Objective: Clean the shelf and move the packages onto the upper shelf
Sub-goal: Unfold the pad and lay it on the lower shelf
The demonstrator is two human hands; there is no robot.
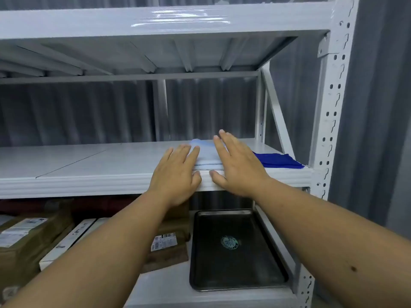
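The folded pale cloth (205,160) is partly covered by the flat, relaxed left hand (178,174) and right hand (239,165); nothing is grasped. Its long axis cannot be told.

White shelf (93,161) bears a folded pale cloth (208,156) and blue cloth (278,161).

Both hands, left hand (178,174) & right hand (239,167), are lying flat w/ straight fingers on a folded pale-blue cloth (205,155) at the upper shelf (89,161) front edge, packages (29,236) sitting on the shelf below.
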